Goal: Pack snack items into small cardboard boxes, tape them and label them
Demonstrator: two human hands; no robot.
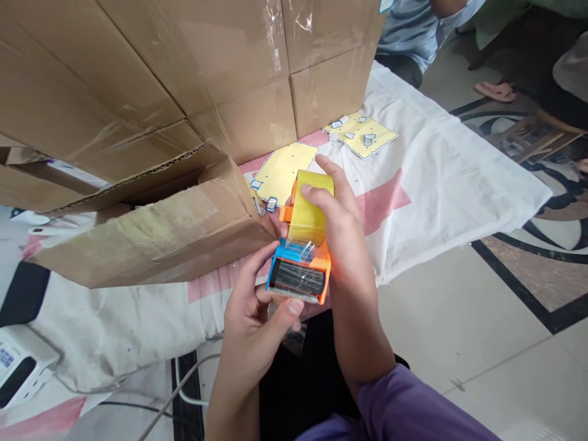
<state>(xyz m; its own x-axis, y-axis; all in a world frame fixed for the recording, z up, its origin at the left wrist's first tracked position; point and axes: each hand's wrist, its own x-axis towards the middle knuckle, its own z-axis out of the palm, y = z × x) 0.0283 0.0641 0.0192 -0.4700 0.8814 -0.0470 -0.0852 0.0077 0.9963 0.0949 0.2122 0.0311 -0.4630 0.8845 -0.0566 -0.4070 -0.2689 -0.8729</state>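
Observation:
A tape dispenser [298, 275] in orange and blue, with a dark roller and a serrated edge, carries a roll of yellowish packing tape [311, 208]. My right hand [342, 214] wraps round the roll and the dispenser's right side, thumb across the tape. At the cutting edge, my left hand [257, 312] is closed with its thumb and fingers on the dispenser's lower end. Whether a loose tape end lies between those fingers cannot be made out. Just left of the dispenser lies an open-topped cardboard box [184, 233] on its side.
Large taped cartons [239, 55] stand along the back. Yellow sheets [291, 168] with small scraps lie on the white and pink cloth [427, 153]. A white device [27, 367] with a display sits at left, cables near it. Another person [408, 37] is at the back right.

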